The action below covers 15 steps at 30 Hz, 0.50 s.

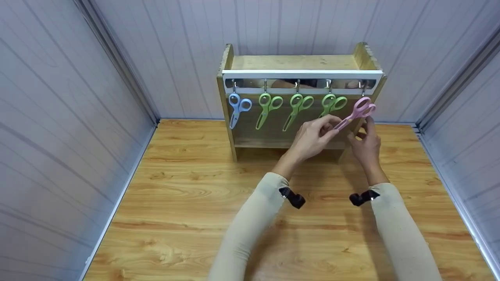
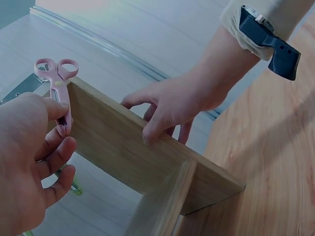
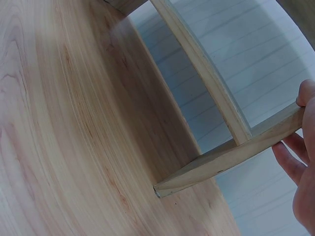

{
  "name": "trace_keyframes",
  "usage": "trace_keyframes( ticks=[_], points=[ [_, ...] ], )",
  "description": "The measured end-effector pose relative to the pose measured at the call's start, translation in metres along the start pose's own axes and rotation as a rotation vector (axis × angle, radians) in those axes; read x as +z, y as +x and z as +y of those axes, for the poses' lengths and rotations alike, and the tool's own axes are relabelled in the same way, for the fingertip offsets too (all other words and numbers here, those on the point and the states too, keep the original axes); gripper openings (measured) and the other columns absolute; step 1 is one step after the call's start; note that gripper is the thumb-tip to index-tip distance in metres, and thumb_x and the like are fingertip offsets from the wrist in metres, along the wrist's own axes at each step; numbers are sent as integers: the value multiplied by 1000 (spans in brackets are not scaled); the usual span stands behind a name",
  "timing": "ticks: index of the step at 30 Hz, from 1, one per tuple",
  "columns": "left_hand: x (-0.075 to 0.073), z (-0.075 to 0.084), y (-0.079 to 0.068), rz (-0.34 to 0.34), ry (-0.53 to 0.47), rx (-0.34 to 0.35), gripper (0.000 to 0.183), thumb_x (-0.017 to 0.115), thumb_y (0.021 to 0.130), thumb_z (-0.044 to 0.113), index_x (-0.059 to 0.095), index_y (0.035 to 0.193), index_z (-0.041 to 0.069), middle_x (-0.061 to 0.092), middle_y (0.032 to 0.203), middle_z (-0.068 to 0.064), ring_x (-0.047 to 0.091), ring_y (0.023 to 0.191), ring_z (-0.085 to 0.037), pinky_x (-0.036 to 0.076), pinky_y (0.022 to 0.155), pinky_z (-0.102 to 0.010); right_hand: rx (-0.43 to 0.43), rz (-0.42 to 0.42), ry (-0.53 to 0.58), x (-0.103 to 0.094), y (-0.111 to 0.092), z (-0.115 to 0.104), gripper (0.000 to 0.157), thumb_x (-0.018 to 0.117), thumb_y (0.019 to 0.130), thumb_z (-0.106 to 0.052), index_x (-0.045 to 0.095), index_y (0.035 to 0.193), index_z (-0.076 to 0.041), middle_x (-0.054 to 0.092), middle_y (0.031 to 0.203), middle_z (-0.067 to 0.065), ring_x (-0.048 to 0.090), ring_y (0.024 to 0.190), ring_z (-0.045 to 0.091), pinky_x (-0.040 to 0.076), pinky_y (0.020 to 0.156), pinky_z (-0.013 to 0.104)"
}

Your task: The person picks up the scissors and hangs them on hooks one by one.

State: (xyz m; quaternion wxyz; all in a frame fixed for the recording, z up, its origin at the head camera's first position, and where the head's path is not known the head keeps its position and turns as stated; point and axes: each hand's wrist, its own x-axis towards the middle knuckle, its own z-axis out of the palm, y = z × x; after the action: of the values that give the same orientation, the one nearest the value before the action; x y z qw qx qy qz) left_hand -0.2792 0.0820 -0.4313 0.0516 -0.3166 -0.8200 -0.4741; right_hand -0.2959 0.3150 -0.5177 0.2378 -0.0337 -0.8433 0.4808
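Note:
Pink scissors (image 1: 356, 113) are at the right-most hook of a wooden rack (image 1: 297, 62), handle loops up and tilted. My left hand (image 1: 312, 136) pinches them by the blade end between thumb and fingers. In the left wrist view, one loop of the pink scissors (image 2: 60, 91) overlaps the hook; whether it bears their weight I cannot tell. My right hand (image 1: 366, 146) grips the rack's right side panel, thumb on one face and fingers on the other. The right wrist view shows that side panel (image 3: 231, 156) between the thumb and fingers of my right hand (image 3: 306, 152).
Blue scissors (image 1: 234, 111) hang from the left-most hook, and three green scissors (image 1: 299, 102) from the middle hooks. The hooks sit on a shiny metal strip (image 1: 254, 83). The rack stands on a wood-grain surface (image 1: 175, 195), with pale panelled walls (image 1: 187, 58) behind and at both sides.

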Motion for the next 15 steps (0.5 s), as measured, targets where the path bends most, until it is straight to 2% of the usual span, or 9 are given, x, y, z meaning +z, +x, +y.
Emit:
trace_keyframes(
  ticks=[3, 5, 15],
  points=[
    [2, 0, 1, 4, 0, -6, 27, 67, 114, 24, 73, 140, 18, 75, 101, -3, 56, 85, -6, 39, 73, -16, -6, -4, 10, 0, 0, 0, 73, 66, 101, -2, 41, 169, -12, 62, 161, 32, 71, 136, 55, 58, 114, 62],
    [3, 0, 1, 9, 3, -12, 27, 68, 114, 24, 73, 140, 19, 76, 101, -2, 56, 84, -5, 39, 73, -15, -10, -10, 13, 0, 0, 0, 72, 66, 102, -2, 41, 169, -11, 60, 162, 33, 69, 138, 55, 56, 115, 66],
    [5, -1, 1, 28, 15, -27, 28, 68, 114, 26, 74, 141, 19, 77, 100, -4, 55, 82, -6, 38, 71, -16, -23, -26, 18, -1, -1, 2, 72, 67, 105, -2, 39, 171, -10, 59, 165, 29, 63, 150, 46, 55, 117, 66]
  ],
)
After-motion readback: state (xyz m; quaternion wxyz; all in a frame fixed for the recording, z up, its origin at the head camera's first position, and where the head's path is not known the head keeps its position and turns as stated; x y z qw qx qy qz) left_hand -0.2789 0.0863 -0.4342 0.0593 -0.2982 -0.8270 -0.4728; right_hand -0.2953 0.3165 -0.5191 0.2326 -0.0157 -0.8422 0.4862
